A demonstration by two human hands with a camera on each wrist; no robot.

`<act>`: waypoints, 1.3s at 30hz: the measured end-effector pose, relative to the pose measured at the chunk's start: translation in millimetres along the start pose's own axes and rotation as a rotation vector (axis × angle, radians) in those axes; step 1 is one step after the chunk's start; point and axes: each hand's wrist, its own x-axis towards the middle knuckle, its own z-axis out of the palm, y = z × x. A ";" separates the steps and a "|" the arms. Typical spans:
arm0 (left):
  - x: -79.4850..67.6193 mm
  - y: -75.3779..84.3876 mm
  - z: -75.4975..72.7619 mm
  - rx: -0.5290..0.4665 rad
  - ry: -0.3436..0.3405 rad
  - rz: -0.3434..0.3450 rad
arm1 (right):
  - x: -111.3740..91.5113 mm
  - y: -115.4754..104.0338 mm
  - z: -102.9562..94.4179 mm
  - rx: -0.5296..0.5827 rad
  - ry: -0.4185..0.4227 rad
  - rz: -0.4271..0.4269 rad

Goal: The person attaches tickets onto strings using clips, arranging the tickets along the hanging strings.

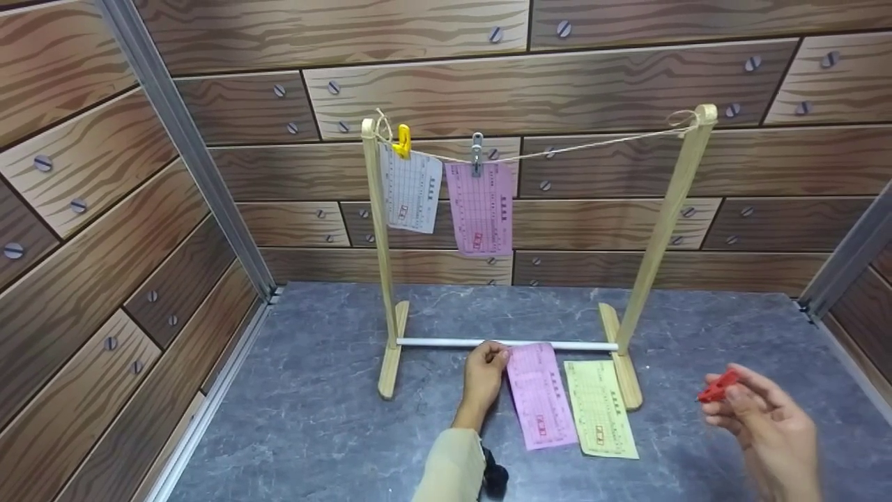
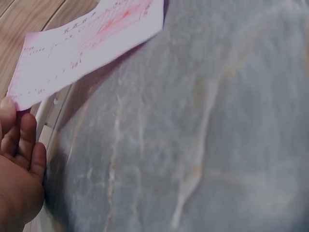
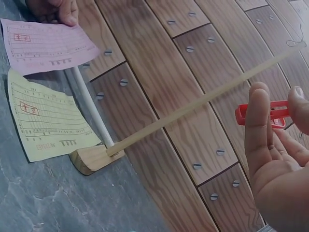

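My left hand [image 1: 486, 376] pinches the upper left corner of a pink paper slip [image 1: 541, 397] between thumb and fingers, in front of the white rod. In the left wrist view the slip [image 2: 82, 53] slants up from the fingertips. Off to the right, my right hand [image 1: 773, 425] holds a red clothespin [image 1: 719, 387] between thumb and fingers; the right wrist view shows the clothespin [image 3: 263, 113] from the side. A yellow-green slip [image 1: 601, 410] lies on the table just right of the pink one.
A wooden stand [image 1: 658, 230] carries a sagging string [image 1: 592, 144]. From it hang a white slip [image 1: 412, 192] under a yellow clothespin [image 1: 402, 141] and another pink slip [image 1: 481, 213] under a grey clip [image 1: 477, 153]. A white rod [image 1: 439, 342] joins the stand's feet. Wood-patterned walls enclose the marbled table [image 1: 306, 418].
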 end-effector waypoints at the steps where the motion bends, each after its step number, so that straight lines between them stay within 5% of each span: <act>1: 0.0 0.5 0.2 0.001 0.000 -0.007 | 0.8 -0.2 0.7 0.002 -0.004 -0.006; 11: 5.1 12.0 3.5 0.006 0.006 -0.024 | 7.6 -4.2 7.3 -0.029 -0.042 -0.037; 25: 11.8 49.1 11.4 -0.052 -0.013 -0.040 | 17.1 -10.4 19.4 -0.097 -0.024 -0.014; 39: 21.4 81.9 20.2 -0.108 -0.036 0.137 | 26.1 -12.8 20.0 -0.009 -0.207 -0.156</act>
